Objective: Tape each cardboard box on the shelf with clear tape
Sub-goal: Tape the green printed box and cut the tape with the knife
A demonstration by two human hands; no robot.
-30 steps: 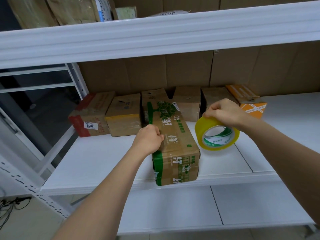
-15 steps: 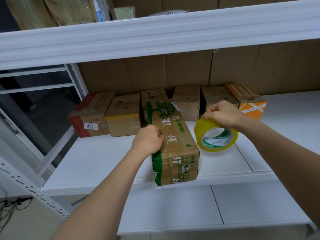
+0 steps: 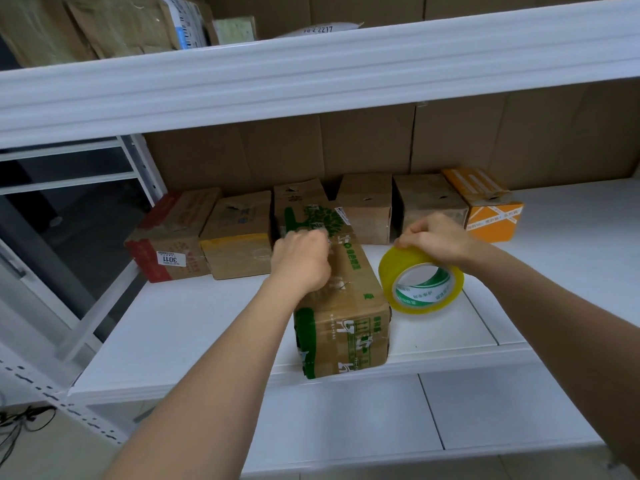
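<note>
The left hand [image 3: 300, 261], fingers curled, rests on the green-print box [image 3: 341, 299] (grip unclear), & the right hand [image 3: 437, 239] grips the tape roll [image 3: 420, 284] beside it.

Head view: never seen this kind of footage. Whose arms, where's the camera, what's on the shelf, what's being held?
There is no robot here. The arms belong to a person, and the single camera sits on that person's head, looking forward and down, so both hands reach in from the bottom edge.

The white shelf carries a row of cardboard boxes at the back, ending with an orange box on the right. One green-printed box is pulled forward to the shelf's front edge.

The right hand grips a roll of tape from above; it looks yellowish and stands on edge just right of the green-printed box. The left hand rests on top of that box with its fingers curled. They seem to pinch something, perhaps the tape's end, but motion blur hides it.
</note>
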